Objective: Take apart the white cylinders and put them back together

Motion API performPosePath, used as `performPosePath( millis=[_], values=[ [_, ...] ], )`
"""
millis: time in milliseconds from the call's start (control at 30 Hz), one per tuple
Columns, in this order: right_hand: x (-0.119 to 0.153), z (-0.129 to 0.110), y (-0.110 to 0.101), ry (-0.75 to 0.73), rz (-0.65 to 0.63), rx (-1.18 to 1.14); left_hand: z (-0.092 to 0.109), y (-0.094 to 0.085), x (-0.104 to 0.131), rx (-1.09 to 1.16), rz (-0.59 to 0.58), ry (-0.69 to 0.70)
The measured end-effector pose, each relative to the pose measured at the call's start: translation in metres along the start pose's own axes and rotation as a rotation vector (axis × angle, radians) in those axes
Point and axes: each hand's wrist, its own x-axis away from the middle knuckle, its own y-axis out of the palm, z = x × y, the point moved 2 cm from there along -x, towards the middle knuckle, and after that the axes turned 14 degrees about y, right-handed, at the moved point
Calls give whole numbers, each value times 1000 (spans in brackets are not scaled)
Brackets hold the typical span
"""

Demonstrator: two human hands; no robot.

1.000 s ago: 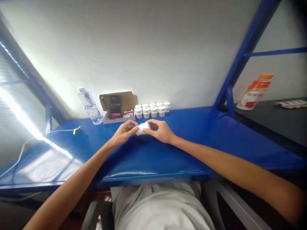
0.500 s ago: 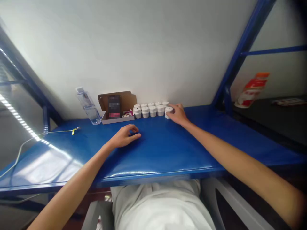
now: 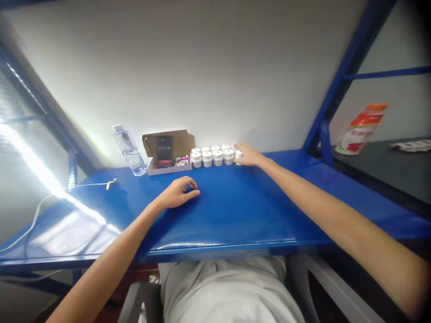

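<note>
Right hand (image 3: 248, 154) on the end white jar (image 3: 239, 157)
Its fingers curl round the jar at the front row's 3 o'clock end; left hand's (image 3: 178, 192) fingers are half-open, holding nothing.

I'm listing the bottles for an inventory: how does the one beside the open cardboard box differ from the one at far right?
The clear bottle is see-through and colourless, while the orange-topped bottle is red, orange and white. The clear bottle has a pale cap; the orange-topped bottle has an orange one. The clear bottle stands on the blue table, the orange-topped bottle on a dark surface. Both stand capped.
</note>
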Motion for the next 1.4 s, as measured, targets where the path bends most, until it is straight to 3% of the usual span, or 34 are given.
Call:
performPosePath(
  millis=[200, 367, 533, 800, 1000, 1267, 1400],
  values=[
    [-11, 14, -12, 109, -20, 7, 0, -1, 0, -44, -69, -14],
    [-5, 28, -3, 84, 9, -131, -4, 0, 0, -55, -102, -6],
    [-5, 23, 9, -7, 32, -108, -6, 0, 1, -56, -130, 3],
    [-11, 21, 19, 15, 80, -164, -6, 0, 0, -77, -157, 21],
    [-13, 21, 26, -69, 99, -195, -9, 0, 0, -92, -176, 40],
    [-14, 24, 28, 103, 64, -339, -9, -1, 1, -113, -196, 61],
    [-9, 21, 29, 83, 80, -356, -7, -1, 2, -118, -200, 52]
  ],
)
